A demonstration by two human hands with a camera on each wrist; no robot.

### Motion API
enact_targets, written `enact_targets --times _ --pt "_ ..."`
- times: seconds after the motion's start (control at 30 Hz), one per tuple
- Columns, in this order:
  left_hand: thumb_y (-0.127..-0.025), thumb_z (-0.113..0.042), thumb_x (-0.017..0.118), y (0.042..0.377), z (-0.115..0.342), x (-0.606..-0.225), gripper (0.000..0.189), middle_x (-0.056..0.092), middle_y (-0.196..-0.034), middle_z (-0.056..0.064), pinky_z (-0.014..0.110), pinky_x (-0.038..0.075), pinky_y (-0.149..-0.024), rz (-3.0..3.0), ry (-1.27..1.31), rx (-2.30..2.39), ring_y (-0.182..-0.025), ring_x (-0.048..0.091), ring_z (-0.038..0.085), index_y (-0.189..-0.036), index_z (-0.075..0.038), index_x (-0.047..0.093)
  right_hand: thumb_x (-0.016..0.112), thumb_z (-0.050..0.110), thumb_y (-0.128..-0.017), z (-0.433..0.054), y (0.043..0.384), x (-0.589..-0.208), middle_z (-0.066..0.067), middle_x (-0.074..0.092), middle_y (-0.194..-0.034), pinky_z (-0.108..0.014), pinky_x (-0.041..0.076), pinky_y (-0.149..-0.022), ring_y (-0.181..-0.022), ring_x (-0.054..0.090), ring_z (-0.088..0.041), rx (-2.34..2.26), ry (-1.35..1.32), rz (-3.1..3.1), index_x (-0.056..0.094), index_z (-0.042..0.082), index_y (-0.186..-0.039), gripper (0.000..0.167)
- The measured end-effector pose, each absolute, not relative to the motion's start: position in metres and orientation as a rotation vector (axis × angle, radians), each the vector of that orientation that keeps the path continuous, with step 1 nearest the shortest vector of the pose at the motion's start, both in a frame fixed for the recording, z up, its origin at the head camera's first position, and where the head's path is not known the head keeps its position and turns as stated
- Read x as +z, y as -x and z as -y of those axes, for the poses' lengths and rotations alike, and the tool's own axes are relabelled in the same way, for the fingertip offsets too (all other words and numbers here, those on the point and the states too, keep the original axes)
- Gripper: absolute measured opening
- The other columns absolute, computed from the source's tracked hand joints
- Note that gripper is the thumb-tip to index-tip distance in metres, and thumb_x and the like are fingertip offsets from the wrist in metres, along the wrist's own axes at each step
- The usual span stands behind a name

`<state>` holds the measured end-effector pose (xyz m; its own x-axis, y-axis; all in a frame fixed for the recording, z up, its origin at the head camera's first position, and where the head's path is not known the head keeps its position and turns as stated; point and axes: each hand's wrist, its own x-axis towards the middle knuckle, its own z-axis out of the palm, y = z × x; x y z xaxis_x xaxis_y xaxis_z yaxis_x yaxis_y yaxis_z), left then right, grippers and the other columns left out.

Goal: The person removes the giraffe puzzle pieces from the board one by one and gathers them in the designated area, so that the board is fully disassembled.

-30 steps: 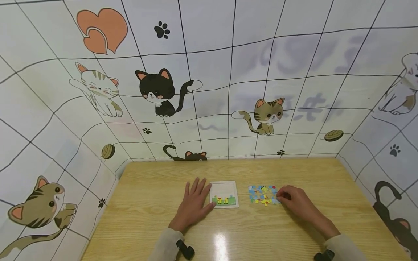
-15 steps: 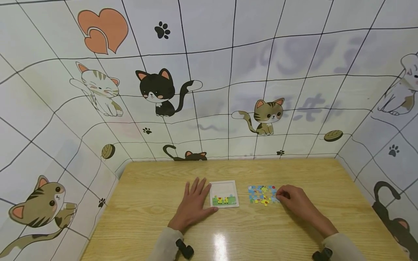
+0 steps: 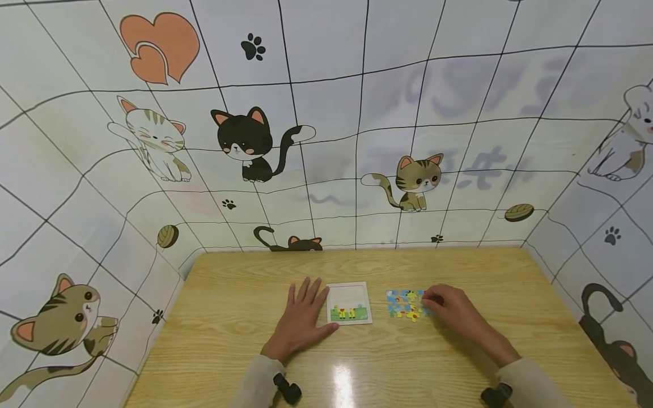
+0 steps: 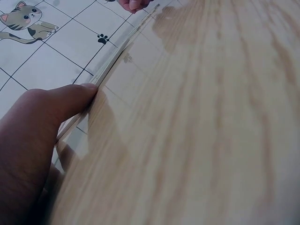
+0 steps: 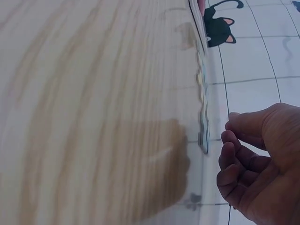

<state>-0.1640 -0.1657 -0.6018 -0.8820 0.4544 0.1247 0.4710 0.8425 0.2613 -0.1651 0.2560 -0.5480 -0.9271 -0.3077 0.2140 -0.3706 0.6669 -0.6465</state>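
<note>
My left hand [image 3: 300,317] lies on the table with fingers spread, beside the white square puzzle tray [image 3: 349,323]. Its thumb [image 4: 79,98] reaches the tray's lower left corner. Inside the tray, a strip of green and yellow puzzle pieces [image 3: 349,313] fills the bottom; the part above is bare. To the right lie several loose puzzle pieces [image 3: 403,305] in blue, yellow and green. My right hand [image 3: 451,309] hovers at their right edge, fingers loosely bent, covering some of them. In the right wrist view, nothing shows between its thumb and fingertips.
The wooden table [image 3: 245,272] meets a wall covering [image 3: 331,141] printed with cats and grid lines at the back and sides. Black wrist cameras [image 3: 288,390] are strapped at both sleeves. A bright reflection lies on the table's front middle.
My right hand has shifted slightly left, over the right end of the loose pieces. My left thumb has slid from the tray's lower strip down to its corner.
</note>
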Motion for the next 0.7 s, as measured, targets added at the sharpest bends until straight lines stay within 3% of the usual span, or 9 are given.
enact_targets --times 0.37,0.7 --pt "-0.102 -0.080 0.048 0.165 0.167 -0.604 0.097 0.022 -0.183 0.012 0.071 0.005 -0.132 2.940 0.760 -0.443 -0.170 0.012 0.039 -0.174 -0.016 0.035 0.077 0.008 -0.104 -0.216 0.169 -0.541 0.007 0.072 -0.099 -0.028 0.054 -0.070 -0.084 0.061 -0.003 1.158 -0.681 2.825 0.080 0.010 -0.105 0.004" --pt "-0.102 -0.080 0.049 0.165 0.167 -0.605 0.097 0.025 -0.182 0.014 0.073 0.007 -0.131 2.914 0.765 -0.449 -0.169 0.014 0.042 -0.173 -0.015 0.038 0.077 0.010 -0.104 -0.184 0.174 -0.547 0.005 0.073 -0.097 -0.028 0.055 -0.072 -0.083 0.060 -0.004 1.196 -0.833 2.806 0.079 0.006 -0.102 0.005"
